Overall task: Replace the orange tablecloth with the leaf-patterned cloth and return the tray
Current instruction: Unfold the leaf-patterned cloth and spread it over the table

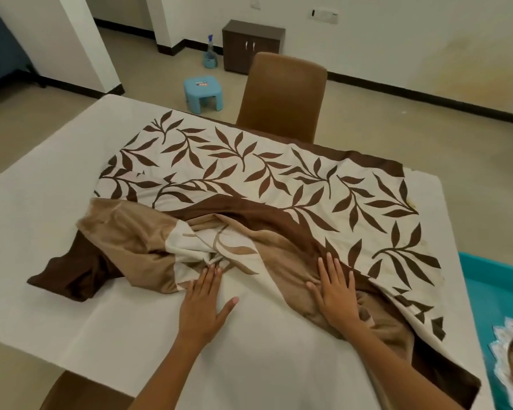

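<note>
I take the leaf-patterned cream and brown cloth (pixel 279 184) as my landmark, lying half-opened across the pale cream surface (pixel 42 220): its far portion lies fairly flat, while the near-left portion is folded back and bunched, showing a tan underside. Left of that bunch the surface is bare cream; I see no orange tablecloth anywhere. My left hand (pixel 203 303) lies flat at the cloth's near edge, fingers (pixel 212 272) straight and close together, thumb spread wide, tips touching the crumpled fold and pinching nothing. My right hand (pixel 336 294) rests palm-down on the tan fold near the cloth's middle-right, fingers straight and slightly fanned, pressing. To do this spreading well, I judge I should take the folded-back brown border at the cloth's left, draw it out toward the bare left side, then sweep both palms outward from the middle to clear wrinkles and square the border with the surface edges. At the cloth's far side stands a brown upholstered chair (pixel 282 96); beyond it are a light blue plastic stool (pixel 203 91) and a dark brown cabinet (pixel 251 45). Right of the cloth's near corner sits a teal plastic tray (pixel 492 294), well off the cloth. Count: one cloth, two hands, one tray, one chair fully visible, one stool, one cabinet.
</note>
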A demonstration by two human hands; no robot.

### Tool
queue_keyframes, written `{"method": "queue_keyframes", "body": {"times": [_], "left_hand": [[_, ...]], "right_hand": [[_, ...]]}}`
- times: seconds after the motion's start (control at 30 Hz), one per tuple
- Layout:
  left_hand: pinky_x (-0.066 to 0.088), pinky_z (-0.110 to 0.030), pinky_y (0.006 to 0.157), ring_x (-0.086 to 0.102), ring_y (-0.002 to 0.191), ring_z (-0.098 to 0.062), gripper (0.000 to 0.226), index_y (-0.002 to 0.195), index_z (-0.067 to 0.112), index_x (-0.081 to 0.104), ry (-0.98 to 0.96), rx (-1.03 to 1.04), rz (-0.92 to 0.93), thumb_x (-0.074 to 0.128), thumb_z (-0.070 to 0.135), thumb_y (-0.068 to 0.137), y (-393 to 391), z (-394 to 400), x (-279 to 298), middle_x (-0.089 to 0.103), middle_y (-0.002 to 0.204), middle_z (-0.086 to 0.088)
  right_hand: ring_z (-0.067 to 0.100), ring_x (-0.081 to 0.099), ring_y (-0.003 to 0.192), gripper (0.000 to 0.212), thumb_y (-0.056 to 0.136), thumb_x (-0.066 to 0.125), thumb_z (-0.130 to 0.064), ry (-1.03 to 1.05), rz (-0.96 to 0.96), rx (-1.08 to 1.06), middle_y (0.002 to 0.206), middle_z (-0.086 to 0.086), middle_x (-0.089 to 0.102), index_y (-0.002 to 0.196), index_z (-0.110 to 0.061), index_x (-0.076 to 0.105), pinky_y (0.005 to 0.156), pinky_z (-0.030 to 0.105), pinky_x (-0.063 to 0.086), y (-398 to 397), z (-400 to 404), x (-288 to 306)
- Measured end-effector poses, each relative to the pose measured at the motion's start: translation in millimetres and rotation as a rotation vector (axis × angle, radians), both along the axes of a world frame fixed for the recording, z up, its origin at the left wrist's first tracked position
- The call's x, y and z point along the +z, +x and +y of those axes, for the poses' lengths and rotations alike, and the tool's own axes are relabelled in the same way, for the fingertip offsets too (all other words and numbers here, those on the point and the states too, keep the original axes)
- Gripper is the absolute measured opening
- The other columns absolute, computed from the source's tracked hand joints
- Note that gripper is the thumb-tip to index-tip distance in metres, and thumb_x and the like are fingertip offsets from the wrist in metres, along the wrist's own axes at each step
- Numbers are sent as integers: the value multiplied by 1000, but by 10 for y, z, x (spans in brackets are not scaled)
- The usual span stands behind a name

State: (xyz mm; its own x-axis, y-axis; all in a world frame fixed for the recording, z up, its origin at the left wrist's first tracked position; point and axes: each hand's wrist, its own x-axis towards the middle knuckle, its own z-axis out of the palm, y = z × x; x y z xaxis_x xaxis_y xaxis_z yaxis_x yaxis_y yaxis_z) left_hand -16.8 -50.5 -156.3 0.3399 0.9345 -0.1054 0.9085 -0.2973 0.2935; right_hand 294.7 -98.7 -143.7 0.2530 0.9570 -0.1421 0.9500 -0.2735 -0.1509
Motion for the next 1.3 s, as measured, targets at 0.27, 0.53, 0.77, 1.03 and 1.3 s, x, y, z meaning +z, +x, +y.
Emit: {"method": "queue_keyframes", "body": {"times": [0.27,0.53,0.77,1.03,1.3], "left_hand": [[22,-38,107,47,128,-32,90,139,3,44,21,29,171,22,73,87,-871,87,169,49,139,-17],[6,-37,114,19,144,-22,79,148,11,29,5,-36,107,19,68,94,-336,-76,104,17,157,-6],[6,-42,118,9,147,-23,62,150,16,24,268,-18,-27,30,48,98,-38,129,528,14,159,-8],[6,-43,117,6,147,-23,60,150,16,26,273,83,-14,18,47,99,-278,643,588,12,159,-8],[8,-47,117,6,146,-24,63,148,11,30,218,212,-46,17,48,99,-148,891,562,11,159,-10]], "right_hand": [[20,23,141,75,94,3,-59,17,-32,-64,153,5,29,141,-14,42,112,56,20,402,-345,60],[20,17,144,81,88,38,-65,89,19,154,155,1,23,150,-15,19,114,44,-1,-533,446,159],[15,55,73,5,77,66,-19,449,130,469,78,-1,61,80,-17,69,81,32,46,-736,374,162],[3,44,50,45,93,45,-56,202,351,763,59,-14,49,63,-26,58,49,16,34,-860,40,499],[28,8,145,77,91,5,-65,6,27,73,158,11,7,151,-17,13,113,49,11,-543,686,-111]]}}
